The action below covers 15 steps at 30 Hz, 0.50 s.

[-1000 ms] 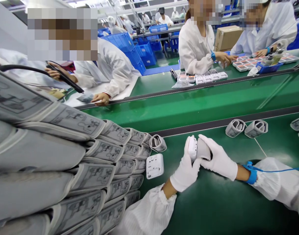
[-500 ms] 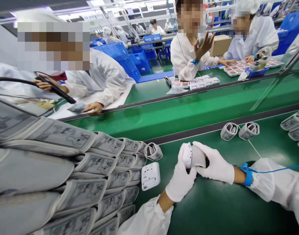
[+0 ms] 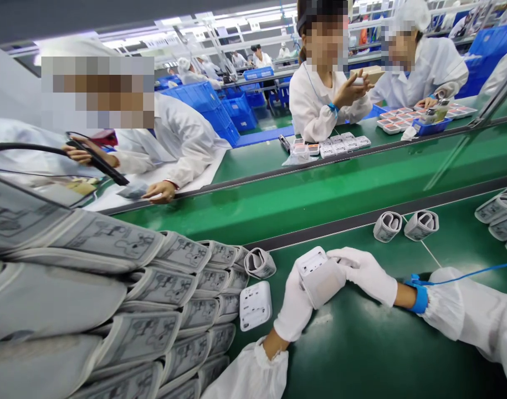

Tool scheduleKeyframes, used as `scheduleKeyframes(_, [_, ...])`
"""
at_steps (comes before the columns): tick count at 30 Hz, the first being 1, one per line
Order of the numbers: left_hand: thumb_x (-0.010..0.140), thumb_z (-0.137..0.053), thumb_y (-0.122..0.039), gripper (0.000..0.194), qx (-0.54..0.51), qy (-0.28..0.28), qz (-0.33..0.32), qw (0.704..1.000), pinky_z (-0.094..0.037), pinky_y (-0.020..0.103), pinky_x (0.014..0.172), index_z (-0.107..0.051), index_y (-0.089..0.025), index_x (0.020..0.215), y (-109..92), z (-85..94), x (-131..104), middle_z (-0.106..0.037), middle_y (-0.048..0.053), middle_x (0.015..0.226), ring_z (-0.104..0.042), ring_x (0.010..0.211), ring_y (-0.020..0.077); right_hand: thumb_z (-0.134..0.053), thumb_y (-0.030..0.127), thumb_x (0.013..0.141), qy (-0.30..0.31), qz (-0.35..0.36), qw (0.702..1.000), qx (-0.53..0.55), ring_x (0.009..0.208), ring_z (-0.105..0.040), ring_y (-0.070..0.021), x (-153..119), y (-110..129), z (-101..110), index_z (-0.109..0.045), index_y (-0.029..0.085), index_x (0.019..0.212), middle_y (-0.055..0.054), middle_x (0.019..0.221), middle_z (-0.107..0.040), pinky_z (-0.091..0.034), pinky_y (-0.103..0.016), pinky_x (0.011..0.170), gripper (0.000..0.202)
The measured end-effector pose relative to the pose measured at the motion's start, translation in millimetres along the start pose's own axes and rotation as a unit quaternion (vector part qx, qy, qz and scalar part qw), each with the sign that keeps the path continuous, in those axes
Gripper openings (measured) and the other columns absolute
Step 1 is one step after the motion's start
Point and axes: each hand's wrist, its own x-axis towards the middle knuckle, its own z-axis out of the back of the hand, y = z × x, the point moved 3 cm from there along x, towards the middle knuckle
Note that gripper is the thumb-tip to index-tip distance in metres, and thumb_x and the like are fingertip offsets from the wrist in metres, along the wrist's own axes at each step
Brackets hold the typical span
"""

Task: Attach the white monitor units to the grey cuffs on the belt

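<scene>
Both hands wear white gloves. My left hand [image 3: 293,303] holds a white device [image 3: 313,262] with a grey cuff [image 3: 326,284] wrapped against it, gripping from the left and below. At the cuff's upper right edge, my right hand [image 3: 367,274] pinches the fabric between thumb and fingers. A second white device [image 3: 255,306] lies on the green table [image 3: 361,349], left of my left hand. Just behind it stands a rolled grey cuff [image 3: 259,263].
Stacked grey cuffs [image 3: 153,288] fill the left side. Two rolled cuffs [image 3: 387,226] stand at the back right, with more at the right edge. Beyond a green conveyor [image 3: 270,205], people in white coats work. A blue cord [image 3: 477,271] runs from my right wrist.
The device and cuff have turned so the cuff's broad face shows. My left hand has shifted slightly left. Across the conveyor, one person's hands have come together.
</scene>
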Motion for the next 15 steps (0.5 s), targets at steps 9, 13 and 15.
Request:
scheduleKeyframes(9, [0.082, -0.079, -0.048, 0.049, 0.043, 0.070, -0.012, 0.997, -0.050, 0.051, 0.111, -0.072, -0.019, 0.120, 0.5, 1.8, 2.6, -0.072, 0.013, 0.128, -0.067, 0.122, 0.0332, -0.059, 0.034, 0.103, 0.022, 0.069, 0.996, -0.059, 0.115, -0.064, -0.0211, -0.8, 0.4, 2.0, -0.065, 0.027, 0.142, -0.007, 0.123, -0.065, -0.052, -0.037, 0.105, 0.040])
scheduleKeyframes(13, [0.083, -0.076, -0.048, 0.044, 0.027, 0.059, 0.004, 0.998, -0.049, 0.051, 0.112, -0.074, -0.018, 0.117, 1.9, 4.8, 5.1, -0.074, 0.012, 0.127, -0.067, 0.122, 0.0321, -0.058, 0.035, 0.104, 0.026, 0.051, 0.996, -0.071, 0.119, -0.064, -0.0211, -0.5, -3.4, 1.9, -0.066, 0.028, 0.141, -0.007, 0.126, -0.066, -0.053, -0.035, 0.106, 0.038])
scheduleKeyframes(15, [0.086, -0.073, -0.044, 0.039, 0.021, 0.055, 0.013, 0.998, -0.049, 0.049, 0.112, -0.075, -0.018, 0.115, 1.5, 5.9, 4.7, -0.074, 0.011, 0.126, -0.068, 0.121, 0.0308, -0.058, 0.034, 0.104, 0.025, 0.059, 0.995, -0.078, 0.117, -0.065, -0.0207, -0.5, -4.4, 2.1, -0.068, 0.028, 0.139, -0.007, 0.125, -0.066, -0.054, -0.034, 0.105, 0.037])
